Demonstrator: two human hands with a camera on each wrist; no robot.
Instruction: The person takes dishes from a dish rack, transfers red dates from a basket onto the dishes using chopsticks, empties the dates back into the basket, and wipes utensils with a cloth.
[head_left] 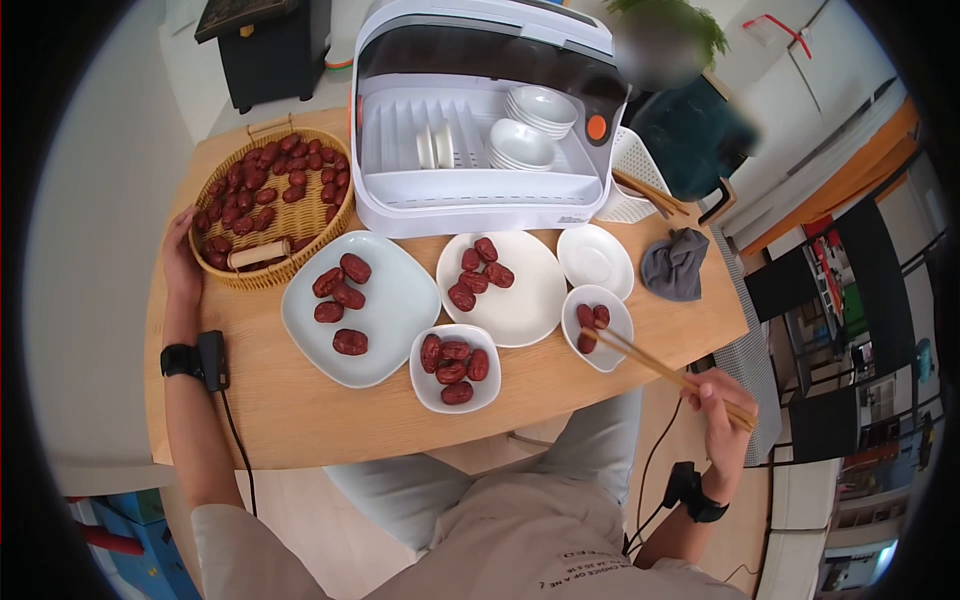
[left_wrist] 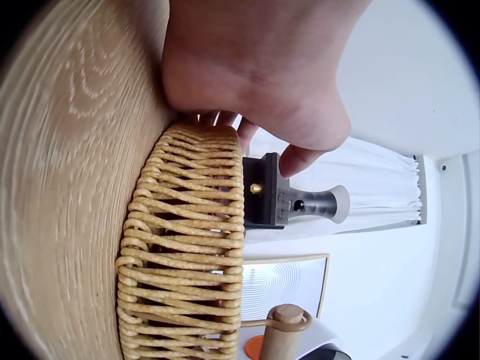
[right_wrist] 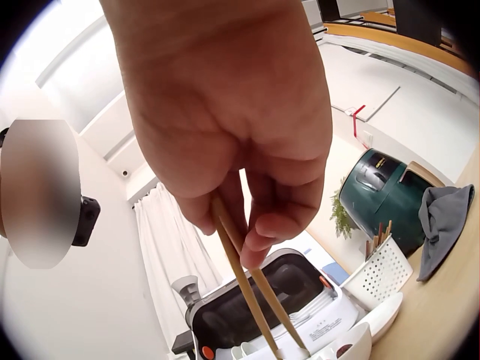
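My right hand (head_left: 722,415) holds a pair of wooden chopsticks (head_left: 655,365), their tips over a small white dish (head_left: 622,345) at the dark red dates (head_left: 586,314) in it. In the right wrist view the fingers curl round the chopsticks (right_wrist: 251,289). My left hand (head_left: 182,258) rests against the outer side of a woven basket (head_left: 300,262) of dates, its fingers lying along the wall. The left wrist view shows that hand (left_wrist: 255,75) at the wicker wall (left_wrist: 180,247), fingers partly hidden behind it. Several dates lie on a pale blue plate (head_left: 385,365), a white plate (head_left: 530,310) and a white bowl (head_left: 420,395).
An empty white dish (head_left: 598,262) and a crumpled grey cloth (head_left: 672,265) lie at the right. Behind the plates stands a white dish cabinet (head_left: 480,215) with stacked bowls. Beside it are a perforated white holder (head_left: 632,165) with chopsticks and a dark green appliance (head_left: 690,135).
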